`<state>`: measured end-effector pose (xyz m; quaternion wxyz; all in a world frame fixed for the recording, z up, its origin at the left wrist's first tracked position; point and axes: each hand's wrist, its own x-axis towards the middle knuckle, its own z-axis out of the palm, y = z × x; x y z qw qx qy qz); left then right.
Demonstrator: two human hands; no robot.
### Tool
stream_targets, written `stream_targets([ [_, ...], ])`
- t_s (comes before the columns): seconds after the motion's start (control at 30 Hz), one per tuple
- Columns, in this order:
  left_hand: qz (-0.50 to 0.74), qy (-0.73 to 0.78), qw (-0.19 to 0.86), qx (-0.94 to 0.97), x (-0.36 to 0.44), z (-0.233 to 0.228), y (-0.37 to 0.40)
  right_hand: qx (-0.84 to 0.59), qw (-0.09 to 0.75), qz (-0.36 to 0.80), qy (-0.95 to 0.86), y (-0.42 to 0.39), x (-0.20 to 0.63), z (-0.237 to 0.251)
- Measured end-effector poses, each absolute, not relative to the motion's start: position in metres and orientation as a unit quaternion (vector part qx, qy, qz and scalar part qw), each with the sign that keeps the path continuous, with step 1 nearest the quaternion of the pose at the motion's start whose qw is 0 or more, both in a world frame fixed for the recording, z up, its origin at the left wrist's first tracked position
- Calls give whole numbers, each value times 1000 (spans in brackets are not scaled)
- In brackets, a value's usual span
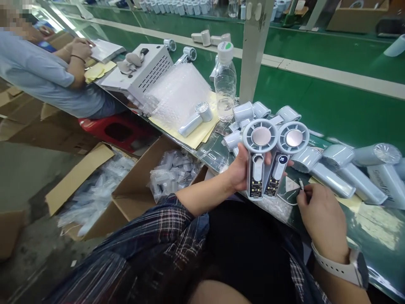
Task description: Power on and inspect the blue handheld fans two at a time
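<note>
In the head view, the left hand (239,171) grips two pale-blue handheld fans (261,136) side by side above the near edge of the worktop (357,231), circuit boards exposed in their handles; one display (282,159) reads 20. Just beside them, the right hand (325,215) pinches a thin white cable (301,183) near its plug. Behind the fans lies a heap of others (243,112), near a clear bottle (225,82); wrapped fans (333,175) lie to the right.

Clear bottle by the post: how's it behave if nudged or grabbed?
The bottle probably tips easily: tall, narrow and upright. Likely light for its size, as it looks mostly empty. Thin-looking clear plastic, so it may dent under a firm squeeze.
</note>
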<state>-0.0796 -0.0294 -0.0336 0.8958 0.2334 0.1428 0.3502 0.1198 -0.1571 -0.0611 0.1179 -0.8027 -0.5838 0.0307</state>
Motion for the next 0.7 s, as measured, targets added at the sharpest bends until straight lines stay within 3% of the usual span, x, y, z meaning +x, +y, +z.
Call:
stream_targets([
  [0.2,358,154,872,297,-78,-29,-34,-760,336,264,-490,-162,103,-33],
  [0.43,437,104,845,289,-74,-18,-36,-618,370,417,-554,-166,83,-5],
  [0.6,488,108,810,307,-64,-14,-35,-538,537,481,-437,-165,54,-24],
  [0.7,503,162,776,344,-59,-20,-37,-517,588,493,-379,-165,40,-29],
])
